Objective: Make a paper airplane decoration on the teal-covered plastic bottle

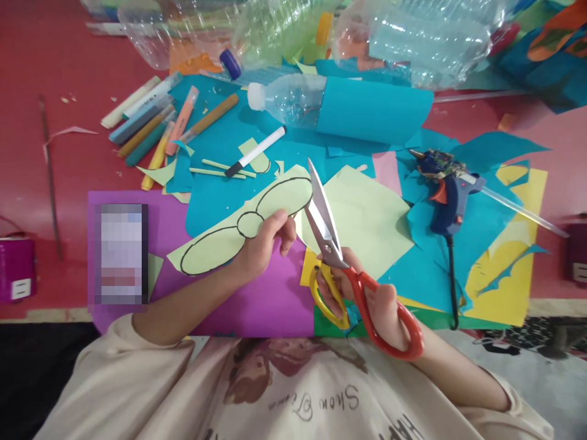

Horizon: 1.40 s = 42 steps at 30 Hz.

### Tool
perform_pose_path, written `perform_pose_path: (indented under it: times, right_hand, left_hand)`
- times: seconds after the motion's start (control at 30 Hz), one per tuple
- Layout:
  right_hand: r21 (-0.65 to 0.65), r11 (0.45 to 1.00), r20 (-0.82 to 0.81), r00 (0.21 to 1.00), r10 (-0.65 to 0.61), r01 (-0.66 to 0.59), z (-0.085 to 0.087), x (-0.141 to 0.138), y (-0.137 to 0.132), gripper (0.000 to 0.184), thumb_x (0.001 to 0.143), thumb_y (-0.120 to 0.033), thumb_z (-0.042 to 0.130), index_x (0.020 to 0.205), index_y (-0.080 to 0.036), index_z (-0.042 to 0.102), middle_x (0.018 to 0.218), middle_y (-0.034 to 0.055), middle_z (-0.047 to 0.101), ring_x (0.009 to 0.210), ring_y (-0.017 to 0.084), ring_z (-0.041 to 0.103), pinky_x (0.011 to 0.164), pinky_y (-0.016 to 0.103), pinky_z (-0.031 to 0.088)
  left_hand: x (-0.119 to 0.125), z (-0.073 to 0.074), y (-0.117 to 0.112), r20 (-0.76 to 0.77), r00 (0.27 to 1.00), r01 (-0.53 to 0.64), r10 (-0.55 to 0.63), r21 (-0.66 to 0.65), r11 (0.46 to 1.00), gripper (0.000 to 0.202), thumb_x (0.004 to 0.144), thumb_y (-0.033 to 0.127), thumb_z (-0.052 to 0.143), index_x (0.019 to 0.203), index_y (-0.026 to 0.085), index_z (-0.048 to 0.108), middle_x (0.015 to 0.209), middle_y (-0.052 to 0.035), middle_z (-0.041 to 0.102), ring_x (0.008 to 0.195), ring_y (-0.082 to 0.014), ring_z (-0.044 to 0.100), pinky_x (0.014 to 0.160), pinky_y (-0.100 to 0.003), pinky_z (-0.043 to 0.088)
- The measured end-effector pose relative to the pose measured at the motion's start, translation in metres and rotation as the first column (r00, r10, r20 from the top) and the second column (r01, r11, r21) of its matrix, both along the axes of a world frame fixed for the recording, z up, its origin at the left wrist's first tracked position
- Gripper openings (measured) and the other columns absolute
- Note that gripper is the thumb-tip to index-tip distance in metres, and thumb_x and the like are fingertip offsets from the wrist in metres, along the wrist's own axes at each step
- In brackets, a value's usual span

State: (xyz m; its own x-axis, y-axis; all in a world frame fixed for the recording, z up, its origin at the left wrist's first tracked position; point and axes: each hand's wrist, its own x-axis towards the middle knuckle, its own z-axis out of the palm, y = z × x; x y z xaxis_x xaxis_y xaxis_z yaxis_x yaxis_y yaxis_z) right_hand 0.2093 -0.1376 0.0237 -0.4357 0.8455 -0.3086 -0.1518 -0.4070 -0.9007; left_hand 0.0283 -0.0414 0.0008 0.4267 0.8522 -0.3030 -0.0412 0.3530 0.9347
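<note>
My left hand pinches a pale green paper cut-out with a black outline of two ovals joined by a small circle. My right hand grips scissors with one red and one yellow handle. The blades are slightly apart and point up at the cut-out's right end. Both hands hover over a purple sheet.
A clear bottle wrapped in blue paper lies beyond. A black-tipped white marker and several coloured markers lie at left. A blue glue gun rests at right among blue, yellow and green paper. A phone lies at left.
</note>
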Motion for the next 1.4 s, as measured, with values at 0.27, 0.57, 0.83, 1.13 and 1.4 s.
perform_pose_path:
  times: [0.27, 0.57, 0.83, 1.13, 1.4]
  right_hand:
    - [-0.061, 0.997, -0.109, 0.992, -0.057, 0.050, 0.002, -0.008, 0.004, 0.062, 0.082, -0.084, 0.026, 0.110, -0.033, 0.046, 0.084, -0.0032, 0.043, 0.058, 0.010, 0.037, 0.054, 0.027, 0.036]
    - [-0.077, 0.995, -0.126, 0.989, -0.075, 0.066, 0.001, -0.009, 0.004, 0.059, 0.083, -0.083, 0.028, 0.106, -0.032, 0.047, 0.084, -0.0037, 0.043, 0.054, 0.008, 0.035, 0.047, 0.025, 0.034]
    - [-0.019, 0.997, -0.081, 0.993, -0.082, 0.081, 0.002, -0.008, 0.006, 0.057, 0.085, -0.081, 0.027, 0.108, -0.032, 0.047, 0.078, -0.0052, 0.044, 0.050, 0.007, 0.034, 0.047, 0.025, 0.034]
    - [-0.016, 0.996, -0.064, 0.994, -0.087, 0.086, 0.004, -0.003, 0.007, 0.059, 0.087, -0.079, 0.031, 0.118, -0.033, 0.050, 0.066, -0.0073, 0.041, 0.046, 0.008, 0.033, 0.044, 0.024, 0.033]
    - [-0.009, 0.997, 0.038, 0.996, -0.081, 0.082, 0.003, 0.004, 0.007, 0.068, 0.084, -0.083, 0.029, 0.122, -0.030, 0.049, 0.064, -0.0072, 0.046, 0.041, 0.006, 0.028, 0.040, 0.025, 0.028]
  left_hand:
    - [0.004, -0.003, -0.009, -0.006, 0.999, -0.039, 0.039, -0.006, 0.999, 0.044, 0.087, 0.054, 0.042, 0.058, 0.021, 0.046, 0.047, 0.0046, 0.040, 0.043, -0.0087, 0.035, 0.047, -0.025, 0.037]
    - [0.005, 0.002, -0.005, -0.034, 0.999, -0.024, 0.023, -0.025, 0.999, 0.044, 0.085, 0.056, 0.043, 0.056, 0.022, 0.045, 0.045, 0.0044, 0.038, 0.042, -0.0090, 0.035, 0.046, -0.024, 0.037]
    - [0.006, 0.005, -0.005, -0.066, 0.998, -0.017, 0.015, -0.032, 0.999, 0.042, 0.084, 0.053, 0.041, 0.055, 0.023, 0.042, 0.044, 0.0043, 0.036, 0.041, -0.0093, 0.035, 0.049, -0.026, 0.041]
    - [-0.001, -0.001, -0.003, -0.060, 0.998, -0.028, 0.027, -0.023, 0.999, 0.043, 0.087, 0.050, 0.040, 0.055, 0.022, 0.045, 0.046, 0.0039, 0.039, 0.043, -0.0094, 0.037, 0.052, -0.025, 0.042]
    - [-0.006, -0.007, -0.005, -0.098, 0.992, -0.081, 0.076, -0.045, 0.996, 0.046, 0.087, 0.052, 0.044, 0.053, 0.022, 0.049, 0.046, 0.0027, 0.043, 0.045, -0.0105, 0.042, 0.055, -0.027, 0.044]
